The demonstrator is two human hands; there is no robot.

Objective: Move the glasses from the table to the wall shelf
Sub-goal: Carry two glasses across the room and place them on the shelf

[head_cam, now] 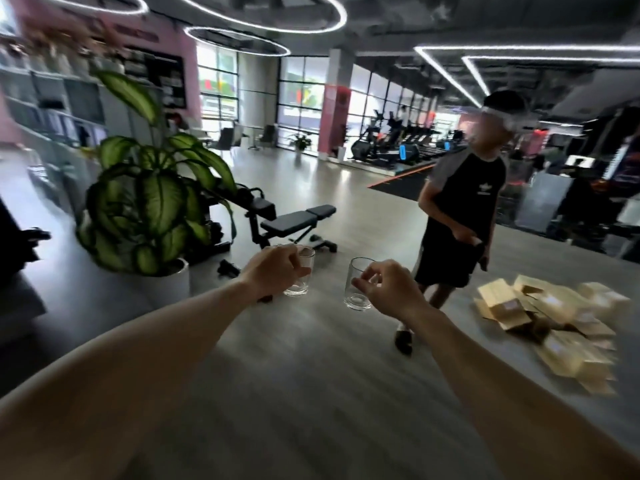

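Dim interior, bright windows, heavy motion blur

Daylight pours through the tall windows (301,98) at the back and blows them out to white, while the ring lights (242,43) and strip lights (519,51) overhead glow sharply against a dark ceiling. The grey floor (311,174) carries a soft sheen. The foreground forearms lie in shadow. The cardboard boxes (554,317) and the shelving on the left smear with blur, and the wide lens bends lines near the edges.

Two bare forearms come into the picture from the lower edge. No sleeve covers them up to the frame border. The left hand (277,271) and the right hand (391,289) wear no glove, ring, or watch.
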